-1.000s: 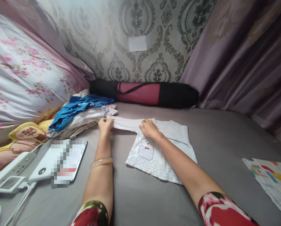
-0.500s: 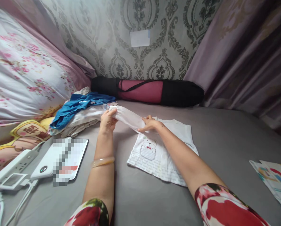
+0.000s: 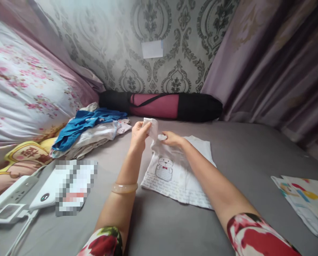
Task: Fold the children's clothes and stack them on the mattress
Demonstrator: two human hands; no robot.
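Observation:
A small white shirt (image 3: 172,188) with a bear print lies on the grey bed sheet, its printed front facing up. My left hand (image 3: 141,134) is closed on the cuff end of one sleeve (image 3: 153,125), lifting it above the shirt's upper left. Close by on the right, my right hand (image 3: 173,138) pinches the same sleeve nearer the shoulder, with thumb and fingers round the cloth. Between the two hands the sleeve bends and bunches. My right forearm hides part of the shirt's right side.
A pile of clothes with a blue garment (image 3: 80,126) on top lies at the left. Near it are a yellow cushion (image 3: 25,154), a power strip (image 3: 13,193) and a white power bank (image 3: 49,188). A long bag (image 3: 156,106) lies along the wall; folded cloth (image 3: 305,199) is at right.
My left hand has moved right with the sleeve's cuff, toward my right hand. The sleeve, stretched out straight before, is now bent and slack.

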